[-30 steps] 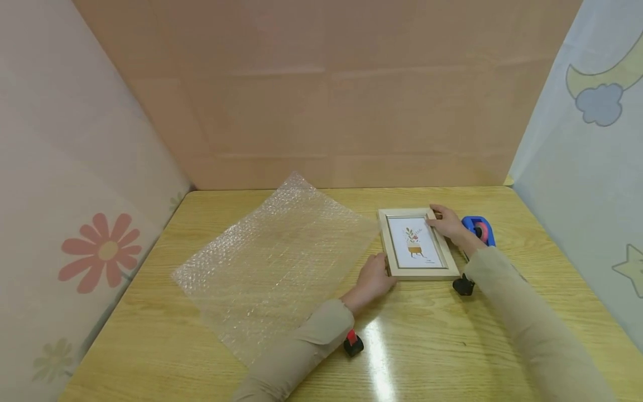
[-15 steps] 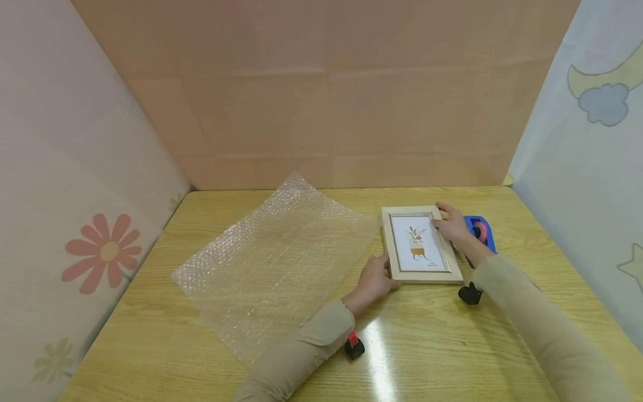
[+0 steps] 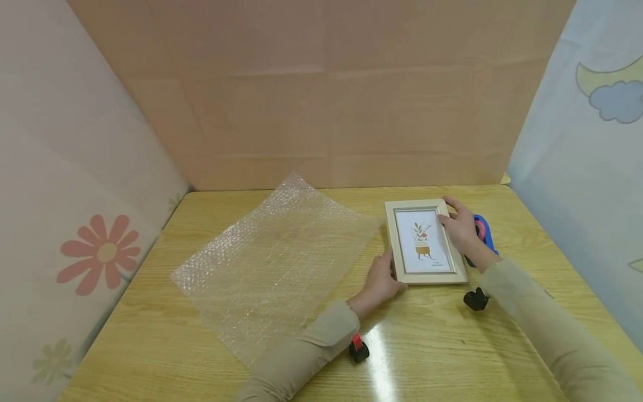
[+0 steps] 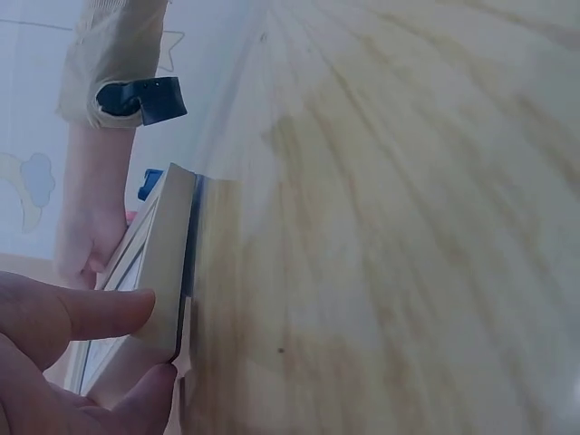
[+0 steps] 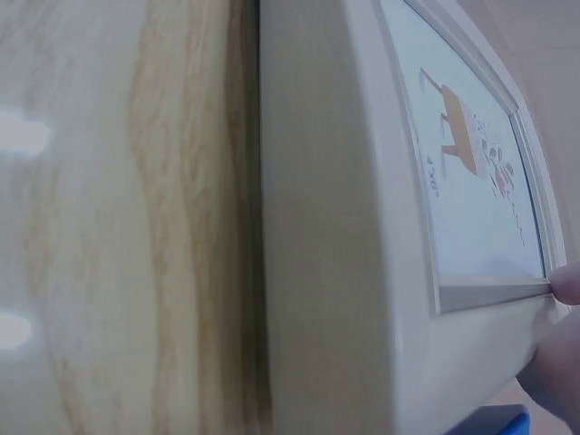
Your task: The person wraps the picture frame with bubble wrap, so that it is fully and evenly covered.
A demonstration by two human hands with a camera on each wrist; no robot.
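A cream picture frame (image 3: pixel 457 268) around a printed plant-pot drawing is held face up between both hands at the right of the table. My left hand (image 3: pixel 380 279) grips its lower left corner; in the left wrist view, the thumb and a finger (image 4: pixel 113 313) pinch the edge. At the upper right side, my right hand (image 3: pixel 461 226) holds the frame, thumb on the front and fingers around the back. A dark gap shows under the frame (image 4: pixel 163 263) in the left wrist view. Seen from the right wrist, the frame's side (image 5: pixel 331 227) stands close over the wood.
A sheet of bubble wrap (image 3: pixel 276 262) lies flat on the left and middle of the wooden table (image 3: pixel 427 346), its right corner near the frame. Just right of my right hand is a blue tape dispenser (image 3: pixel 489 239) with a pink roll. Patterned walls flank the table.
Both hands have shifted the picture frame slightly to the right, with its far edge rising in view. The bubble wrap has stayed in place.
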